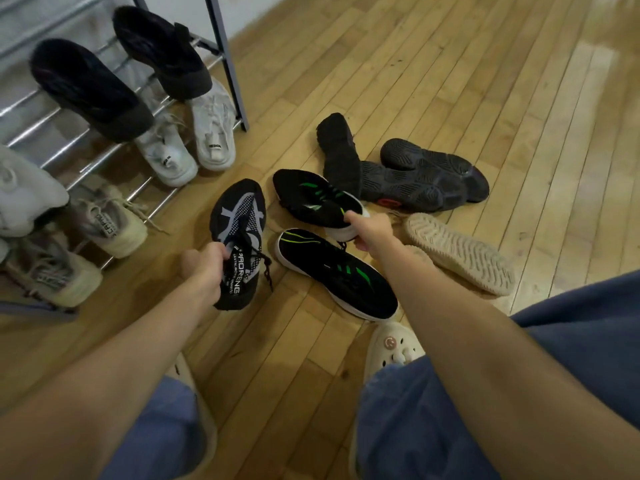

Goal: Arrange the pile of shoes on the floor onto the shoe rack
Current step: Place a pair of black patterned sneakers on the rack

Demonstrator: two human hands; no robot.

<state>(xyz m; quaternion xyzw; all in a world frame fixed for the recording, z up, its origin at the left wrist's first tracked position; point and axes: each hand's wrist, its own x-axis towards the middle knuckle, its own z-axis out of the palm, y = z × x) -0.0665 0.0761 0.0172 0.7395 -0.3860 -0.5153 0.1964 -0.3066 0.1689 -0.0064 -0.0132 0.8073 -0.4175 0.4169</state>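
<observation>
Leftmost, the shoe rack (221, 46) stands against the wall, chrome bars on a dark frame. Upper tier: two black shoes (90, 88), soles outward. Lower tier: a white sneaker pair (194, 143); further left, a beige laced pair (107, 223) and part of a pale shoe (24, 192) at the frame edge.

Left hand (204, 268): fingers curled round the collar of a black-and-white mesh sneaker (239, 233), toe pointing away, laces dangling; whether the shoe is clear of the floor, cannot tell.

Centre, wooden floor (450, 81): two black sneakers with green stripes. Near one (339, 275) lies on its sole, white midsole showing. Far one (315, 199) is gripped at the heel by the right hand (370, 230), fingers wrapped round the white heel edge.

Behind, a black shoe (341, 150) leans on a dark pair lying sole-up (426, 174). Right of the hand, a beige shoe (460, 252) lies sole-up.

Bottom: cream clogs (394, 348) and blue trouser legs (422, 420).
</observation>
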